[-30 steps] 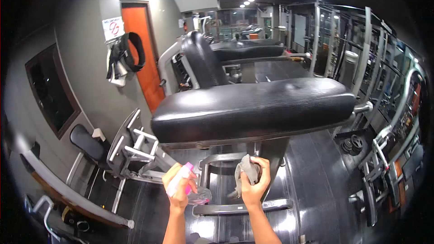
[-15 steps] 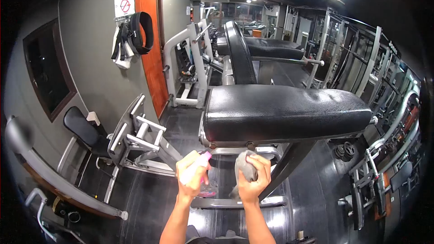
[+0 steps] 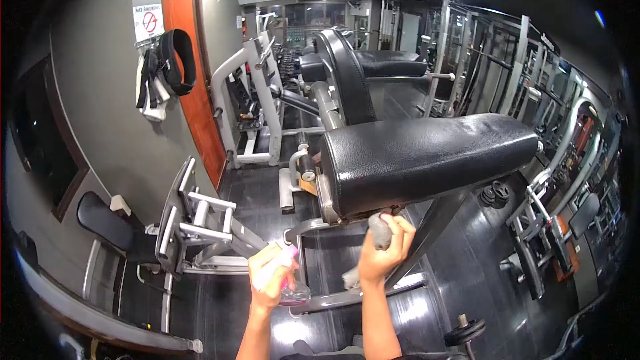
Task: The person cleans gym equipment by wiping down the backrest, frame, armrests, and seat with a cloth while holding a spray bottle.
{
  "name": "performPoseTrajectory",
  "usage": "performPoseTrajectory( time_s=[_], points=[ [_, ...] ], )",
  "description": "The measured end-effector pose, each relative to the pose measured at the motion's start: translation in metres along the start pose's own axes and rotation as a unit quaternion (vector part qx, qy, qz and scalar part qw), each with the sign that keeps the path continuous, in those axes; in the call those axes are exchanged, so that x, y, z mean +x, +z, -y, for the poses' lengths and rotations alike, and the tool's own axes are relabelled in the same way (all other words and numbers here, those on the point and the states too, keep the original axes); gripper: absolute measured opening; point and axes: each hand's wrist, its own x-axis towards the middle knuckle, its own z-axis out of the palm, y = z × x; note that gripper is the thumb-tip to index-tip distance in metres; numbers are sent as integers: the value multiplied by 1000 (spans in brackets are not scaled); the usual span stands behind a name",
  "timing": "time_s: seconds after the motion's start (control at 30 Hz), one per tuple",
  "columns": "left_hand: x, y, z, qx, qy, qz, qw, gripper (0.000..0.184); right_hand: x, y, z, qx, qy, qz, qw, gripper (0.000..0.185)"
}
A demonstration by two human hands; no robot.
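1. Inside a gym, with an orange door (image 3: 190,80) and a no-smoking sign (image 3: 149,22) far to the left of the near black pad (image 3: 433,153), and weight plates (image 3: 495,195) past its lower right side.
2. Below the black pad's left end, wrapped by a curled left hand (image 3: 265,275) around the neck: a clear spray bottle (image 3: 299,295) with a pink nozzle (image 3: 291,252). Impossible to tell whether pressing the trigger.
3. Just under the black pad's lower edge, pinched between thumb and bent fingers of the right hand (image 3: 385,257): a bunched grey cloth (image 3: 380,232). Unclear whether touching the pad.
4. Likely light and fairly stiff in the bottle's case, slippery if wet; best held at the neck, beneath the nozzle. Apparently soft, limp and hardly fragile in the cloth's case; best gripped by the thick fold.
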Motion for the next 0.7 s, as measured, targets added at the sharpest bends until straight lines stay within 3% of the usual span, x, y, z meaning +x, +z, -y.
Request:
performPoseTrajectory(
  time_s=[0.07, 0.1, 0.17, 0.23, 0.3, 0.5, 0.6, 0.7],
  points=[
    [0, -6, 4, -45, 10, 18, 999, 27, -32, 19, 0, 60, 64, -21, 996, 31],
    [2, -8, 0, -47, 12, 25, 999, 27, -49, 27, 13, 126, 182, -18, 975, 31],
    [6, -9, -11, -53, -23, 7, 998, 30, -83, 42, 28, 169, 222, 11, 960, 32],
    [8, -12, -8, -71, -26, 12, 997, 31, -71, 37, 52, 186, 79, 111, 973, 32],
    [5, -18, -8, -82, -38, 16, 996, 32, -59, 39, 52, 156, 35, 73, 985, 34],
    [5, -36, 0, -47, 20, 23, 998, 34, -22, 4, 39, 26, -29, -34, 999, 38],
    [6, -38, -3, -53, -32, 21, 998, 33, -16, 13, 49, 6, -35, 42, 998, 45],
    [13, -37, 5, -16, 16, 42, 999, 33, -18, 23, 57, -10, -55, 49, 997, 51]
  ],
)
